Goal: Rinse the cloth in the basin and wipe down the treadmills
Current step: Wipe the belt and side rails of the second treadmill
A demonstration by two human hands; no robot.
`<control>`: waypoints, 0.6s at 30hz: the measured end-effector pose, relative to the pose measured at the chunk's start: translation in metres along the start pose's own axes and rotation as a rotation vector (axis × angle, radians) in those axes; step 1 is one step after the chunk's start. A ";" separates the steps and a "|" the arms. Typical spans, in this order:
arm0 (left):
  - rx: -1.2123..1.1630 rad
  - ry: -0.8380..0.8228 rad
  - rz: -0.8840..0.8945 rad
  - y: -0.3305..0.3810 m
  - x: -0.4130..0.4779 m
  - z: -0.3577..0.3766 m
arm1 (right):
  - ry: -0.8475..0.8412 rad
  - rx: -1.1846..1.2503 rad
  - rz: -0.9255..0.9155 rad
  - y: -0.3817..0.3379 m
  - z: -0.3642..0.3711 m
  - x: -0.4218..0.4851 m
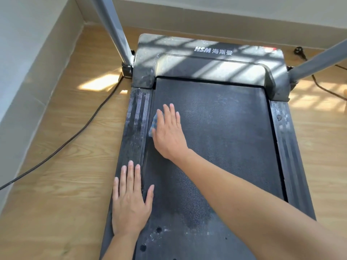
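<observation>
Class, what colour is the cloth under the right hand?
The cloth is blue, best seen in the head view.

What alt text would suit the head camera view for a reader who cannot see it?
A person's right hand presses a blue cloth flat on the black treadmill belt, near its left edge. The left hand rests flat on the left side rail. A black cable lies on the wooden floor.

The right hand (170, 134) covers the cloth (154, 121) at the left edge of the treadmill belt (225, 137). Nearer, the left hand (130, 201) lies on the left side rail (136, 117).
</observation>
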State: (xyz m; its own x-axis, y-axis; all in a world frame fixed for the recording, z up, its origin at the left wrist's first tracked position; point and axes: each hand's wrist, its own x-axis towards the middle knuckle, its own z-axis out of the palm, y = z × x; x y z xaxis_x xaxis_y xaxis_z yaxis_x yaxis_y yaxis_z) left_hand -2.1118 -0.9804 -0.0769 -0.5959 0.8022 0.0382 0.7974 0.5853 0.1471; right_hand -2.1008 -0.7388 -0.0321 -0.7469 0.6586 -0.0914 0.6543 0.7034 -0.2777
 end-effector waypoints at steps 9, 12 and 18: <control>-0.011 0.014 -0.003 -0.003 0.000 0.002 | -0.024 -0.041 -0.002 0.053 0.028 -0.026; -0.010 0.010 0.003 -0.002 0.000 0.002 | 0.029 -0.051 0.189 0.136 0.015 -0.076; -0.040 0.019 -0.003 0.001 0.001 0.003 | 0.015 0.091 0.665 0.266 -0.030 -0.166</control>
State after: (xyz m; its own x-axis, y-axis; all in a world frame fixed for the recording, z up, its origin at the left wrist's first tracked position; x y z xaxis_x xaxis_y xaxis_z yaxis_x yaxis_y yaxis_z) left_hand -2.1108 -0.9788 -0.0793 -0.6002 0.7979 0.0564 0.7914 0.5821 0.1867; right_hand -1.7994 -0.6535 -0.0623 -0.1859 0.9481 -0.2579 0.9616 0.1216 -0.2462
